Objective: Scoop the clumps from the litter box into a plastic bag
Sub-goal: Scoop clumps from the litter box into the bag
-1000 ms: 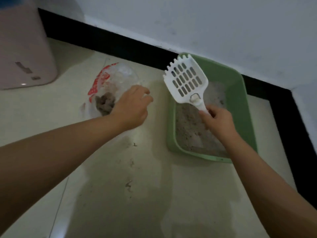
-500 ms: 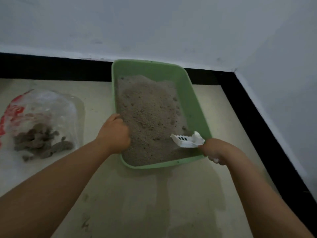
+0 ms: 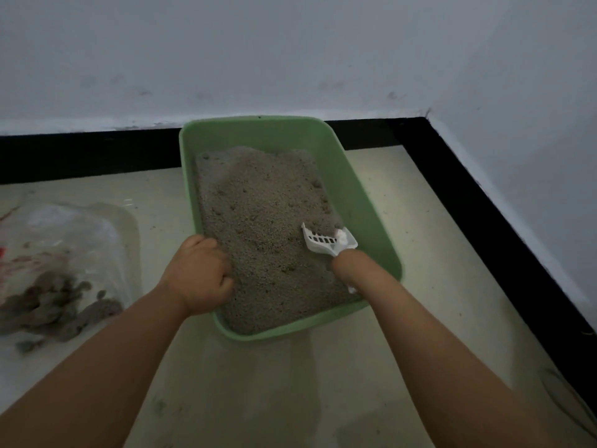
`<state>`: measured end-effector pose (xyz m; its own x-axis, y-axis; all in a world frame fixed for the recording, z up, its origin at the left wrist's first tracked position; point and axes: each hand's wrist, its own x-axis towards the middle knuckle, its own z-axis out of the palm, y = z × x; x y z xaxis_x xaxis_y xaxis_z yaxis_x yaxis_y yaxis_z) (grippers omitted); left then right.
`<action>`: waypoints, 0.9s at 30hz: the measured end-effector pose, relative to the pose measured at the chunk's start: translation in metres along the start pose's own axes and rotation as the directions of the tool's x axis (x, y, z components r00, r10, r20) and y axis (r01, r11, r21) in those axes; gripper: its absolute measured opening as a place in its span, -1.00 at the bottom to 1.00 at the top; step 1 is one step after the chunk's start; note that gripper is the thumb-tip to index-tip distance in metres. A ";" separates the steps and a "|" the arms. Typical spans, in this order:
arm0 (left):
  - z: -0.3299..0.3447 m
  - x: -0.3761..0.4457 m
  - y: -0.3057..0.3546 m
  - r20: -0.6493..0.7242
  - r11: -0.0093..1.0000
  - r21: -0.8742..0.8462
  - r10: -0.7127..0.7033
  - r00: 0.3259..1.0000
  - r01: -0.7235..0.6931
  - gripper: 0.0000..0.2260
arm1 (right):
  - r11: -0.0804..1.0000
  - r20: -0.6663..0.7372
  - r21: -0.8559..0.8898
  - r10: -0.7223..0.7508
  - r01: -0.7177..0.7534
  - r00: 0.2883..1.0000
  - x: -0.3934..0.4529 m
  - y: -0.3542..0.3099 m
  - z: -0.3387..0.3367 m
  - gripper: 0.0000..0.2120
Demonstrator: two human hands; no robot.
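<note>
A green litter box full of grey litter sits on the floor against the wall. My left hand grips its near-left rim. My right hand holds a white slotted scoop whose blade is dug into the litter at the box's right side; the handle is mostly hidden under my wrist. A clear plastic bag with red print lies on the floor to the left, holding grey clumps.
White walls meet in a corner at the back right, with a black skirting band along the floor. A few clump crumbs lie on the pale tiles beside the bag's mouth.
My left hand left the bag and took hold of the box's rim. The scoop came down from the air into the litter and has pushed further in along the right side.
</note>
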<state>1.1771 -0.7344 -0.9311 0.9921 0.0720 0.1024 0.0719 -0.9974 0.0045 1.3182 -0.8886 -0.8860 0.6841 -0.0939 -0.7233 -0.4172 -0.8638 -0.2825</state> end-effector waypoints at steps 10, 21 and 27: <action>0.009 0.002 -0.001 -0.077 1.000 0.027 0.015 0.997 -0.012 -0.66 | 0.937 0.026 -0.307 -0.170 0.170 0.985 0.027 -0.024 0.006 -0.67; 0.012 0.004 -0.004 -0.045 0.999 0.033 0.037 0.998 -0.035 -0.69 | 0.981 0.065 0.170 -0.106 0.094 0.992 0.043 -0.058 0.014 -0.32; 0.014 0.003 -0.005 -0.027 0.998 0.030 0.050 0.998 -0.050 -0.70 | 0.970 0.147 0.241 -0.015 -0.021 0.989 0.039 -0.060 0.017 -0.39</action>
<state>1.1811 -0.7288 -0.9444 0.9913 0.0215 0.1296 0.0256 -0.9992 -0.0303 1.3601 -0.8323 -0.9080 0.5947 -0.0072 -0.8039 -0.5635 -0.7170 -0.4104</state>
